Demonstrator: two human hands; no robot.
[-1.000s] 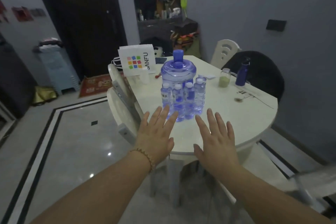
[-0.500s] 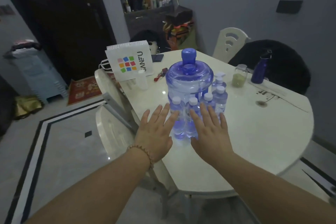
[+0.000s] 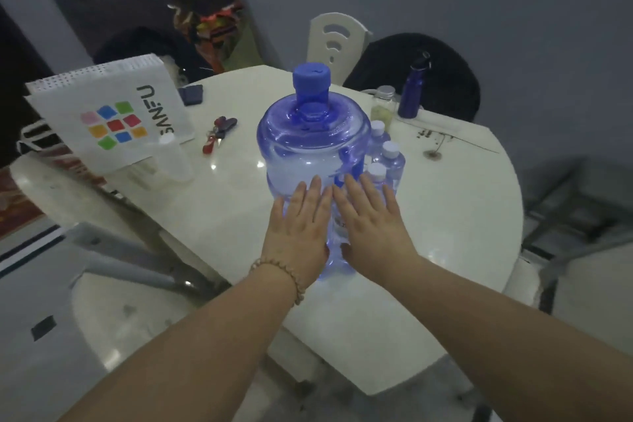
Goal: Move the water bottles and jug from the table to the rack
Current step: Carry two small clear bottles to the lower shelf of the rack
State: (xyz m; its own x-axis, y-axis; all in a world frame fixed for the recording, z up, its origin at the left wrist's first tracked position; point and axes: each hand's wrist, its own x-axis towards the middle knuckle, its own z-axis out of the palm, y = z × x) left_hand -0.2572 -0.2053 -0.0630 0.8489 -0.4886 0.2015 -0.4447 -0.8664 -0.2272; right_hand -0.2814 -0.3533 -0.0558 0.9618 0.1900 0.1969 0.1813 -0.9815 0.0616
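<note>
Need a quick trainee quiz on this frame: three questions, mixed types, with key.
1. True or false: the left hand and right hand both have straight fingers.
2. The jug has a cap coloured: A white, B blue, C red.
3. Fill in: the keys lie on the table between the jug and a white ____.
Key: 1 true; 2 B; 3 bag.

Both flat hands, left hand (image 3: pixel 297 229) and right hand (image 3: pixel 371 224), seemingly touch bottles (image 3: pixel 388 161) before the jug (image 3: pixel 313 147).
</note>
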